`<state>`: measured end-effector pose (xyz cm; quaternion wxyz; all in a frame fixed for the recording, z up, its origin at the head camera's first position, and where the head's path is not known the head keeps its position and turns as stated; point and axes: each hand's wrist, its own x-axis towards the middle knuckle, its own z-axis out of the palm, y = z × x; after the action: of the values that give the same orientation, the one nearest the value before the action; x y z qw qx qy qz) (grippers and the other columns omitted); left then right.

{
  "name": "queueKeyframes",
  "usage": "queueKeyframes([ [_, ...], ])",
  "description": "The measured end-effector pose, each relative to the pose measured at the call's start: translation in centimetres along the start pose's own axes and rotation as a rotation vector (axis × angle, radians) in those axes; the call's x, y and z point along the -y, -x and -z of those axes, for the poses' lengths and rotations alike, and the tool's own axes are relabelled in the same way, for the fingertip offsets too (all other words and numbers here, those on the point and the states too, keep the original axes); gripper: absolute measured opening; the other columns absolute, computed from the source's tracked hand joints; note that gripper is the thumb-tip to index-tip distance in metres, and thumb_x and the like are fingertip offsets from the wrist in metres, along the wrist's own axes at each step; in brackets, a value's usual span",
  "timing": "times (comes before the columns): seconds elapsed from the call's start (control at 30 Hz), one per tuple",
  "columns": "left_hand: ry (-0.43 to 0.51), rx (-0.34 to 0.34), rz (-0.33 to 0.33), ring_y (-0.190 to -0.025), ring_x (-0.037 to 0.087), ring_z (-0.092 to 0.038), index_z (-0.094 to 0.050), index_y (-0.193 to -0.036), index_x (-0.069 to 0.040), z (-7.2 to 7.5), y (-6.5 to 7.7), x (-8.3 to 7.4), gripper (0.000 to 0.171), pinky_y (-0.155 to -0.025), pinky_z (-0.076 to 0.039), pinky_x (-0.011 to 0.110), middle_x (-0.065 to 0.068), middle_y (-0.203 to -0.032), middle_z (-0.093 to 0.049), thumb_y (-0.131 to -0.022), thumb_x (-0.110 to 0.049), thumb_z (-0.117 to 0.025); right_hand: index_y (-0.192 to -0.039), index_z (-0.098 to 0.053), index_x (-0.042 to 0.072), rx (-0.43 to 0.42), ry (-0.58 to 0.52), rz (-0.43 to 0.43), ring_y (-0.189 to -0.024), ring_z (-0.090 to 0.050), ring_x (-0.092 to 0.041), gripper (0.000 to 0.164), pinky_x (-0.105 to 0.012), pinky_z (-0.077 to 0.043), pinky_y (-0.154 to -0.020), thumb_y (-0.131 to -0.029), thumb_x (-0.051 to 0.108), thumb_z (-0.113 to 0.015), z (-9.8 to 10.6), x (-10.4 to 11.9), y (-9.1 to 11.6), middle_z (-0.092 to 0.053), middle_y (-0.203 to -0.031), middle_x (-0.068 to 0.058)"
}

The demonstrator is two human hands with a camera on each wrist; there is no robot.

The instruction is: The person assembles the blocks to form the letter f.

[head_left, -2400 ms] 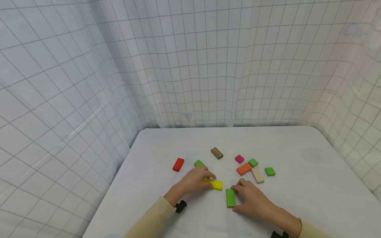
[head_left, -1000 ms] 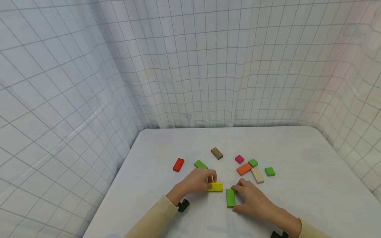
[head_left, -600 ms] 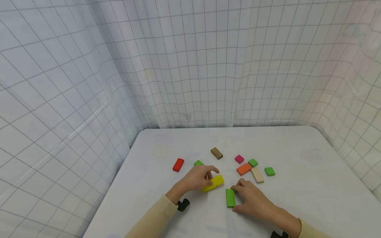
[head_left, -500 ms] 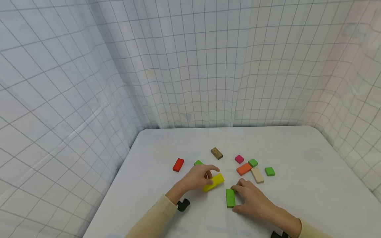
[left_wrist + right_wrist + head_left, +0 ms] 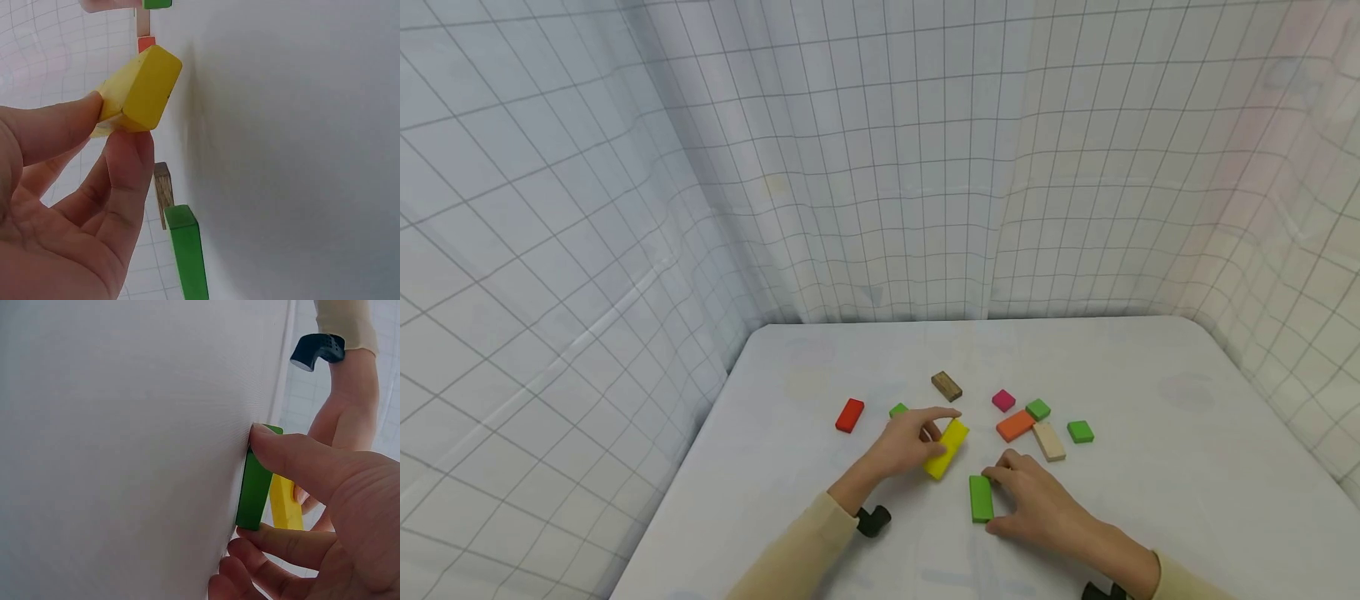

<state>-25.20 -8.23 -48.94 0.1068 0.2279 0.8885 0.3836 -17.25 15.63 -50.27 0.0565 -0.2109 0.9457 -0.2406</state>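
My left hand pinches a yellow rectangular block between thumb and fingers. In the left wrist view the yellow block is tilted, its end face toward the camera, and it stands off the white surface. To the right, my right hand holds a green rectangular block lying on the table, thumb at the near end and fingertips at the far end. The right wrist view shows this grip on the green block closely. Behind my left hand, another green block is partly hidden.
A red block lies at left and a brown one farther back. Right of centre are a pink block, an orange block, a pale wooden block and small green blocks. Gridded curtains surround the white table.
My left hand has picked the yellow block up from lying flat, turned it counterclockwise and moved it slightly away from me. The right hand and its green block stay in place.
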Motion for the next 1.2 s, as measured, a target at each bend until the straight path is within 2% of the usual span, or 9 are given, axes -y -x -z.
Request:
queueKeyframes([
  [0.17, 0.042, -0.03, 0.027, -0.085, 0.012, -0.059, -0.063, -0.137, -0.03, -0.6, -0.4, -0.4, 0.051, -0.067, -0.053, 0.024, -0.007, -0.095, -0.065, -0.091, -0.012, -0.076, -0.121, -0.072, 0.009, -0.003, 0.008, -0.004, -0.086, -0.046, -0.01, 0.066, -0.027, -0.047, -0.072, -0.066, 0.038, -0.095, 0.0, 0.1, 0.0, -0.052, -0.099, 0.007],
  [0.37, 0.119, -0.107, 0.112, -0.083, 0.014, -0.06, -0.062, -0.137, -0.028, -1.3, -0.8, -1.1, 0.051, -0.067, -0.054, 0.026, -0.004, -0.094, -0.065, -0.09, -0.013, -0.077, -0.122, -0.073, 0.01, 0.011, 0.0, -0.017, -0.084, -0.045, -0.011, 0.067, -0.026, -0.045, -0.07, -0.066, 0.038, -0.095, 0.0, 0.3, -0.1, -0.052, -0.097, 0.007],
  [0.6, 0.192, -0.187, 0.189, -0.073, 0.015, -0.06, -0.062, -0.135, -0.02, -2.5, -1.6, -1.2, 0.051, -0.062, -0.053, 0.028, -0.001, -0.089, -0.064, -0.088, -0.01, -0.079, -0.123, -0.072, 0.009, 0.015, 0.001, -0.015, -0.082, -0.044, -0.011, 0.068, -0.024, -0.043, -0.065, -0.066, 0.037, -0.095, 0.0, 0.3, -0.1, -0.05, -0.093, 0.009],
  [0.77, 0.242, -0.174, 0.235, -0.067, 0.015, -0.062, -0.062, -0.132, -0.016, -3.1, -1.9, -1.1, 0.048, -0.057, -0.053, 0.028, 0.0, -0.084, -0.066, -0.088, -0.009, -0.079, -0.124, -0.072, 0.008, 0.017, 0.012, -0.022, -0.082, -0.043, -0.012, 0.069, -0.024, -0.042, -0.065, -0.066, 0.037, -0.095, -0.1, 0.3, -0.1, -0.05, -0.093, 0.008],
  [0.93, 0.258, -0.147, 0.258, -0.067, 0.014, -0.063, -0.062, -0.13, -0.015, -3.2, -2.0, -1.2, 0.046, -0.059, -0.053, 0.028, -0.001, -0.083, -0.067, -0.088, -0.011, -0.08, -0.124, -0.072, 0.007, 0.012, 0.01, -0.039, -0.082, -0.044, -0.012, 0.069, -0.025, -0.043, -0.065, -0.065, 0.036, -0.096, -0.1, 0.5, 0.0, -0.05, -0.092, 0.007],
  [1.2, 0.172, -0.072, 0.256, -0.06, 0.016, -0.063, -0.064, -0.129, -0.009, -3.2, -2.3, -1.4, 0.046, -0.059, -0.051, 0.026, 0.001, -0.074, -0.064, -0.086, -0.013, -0.081, -0.123, -0.073, 0.007, 0.002, 0.015, -0.06, -0.081, -0.043, -0.011, 0.07, -0.025, -0.043, -0.066, -0.064, 0.037, -0.096, -0.1, 0.6, 0.1, -0.05, -0.091, 0.007],
])
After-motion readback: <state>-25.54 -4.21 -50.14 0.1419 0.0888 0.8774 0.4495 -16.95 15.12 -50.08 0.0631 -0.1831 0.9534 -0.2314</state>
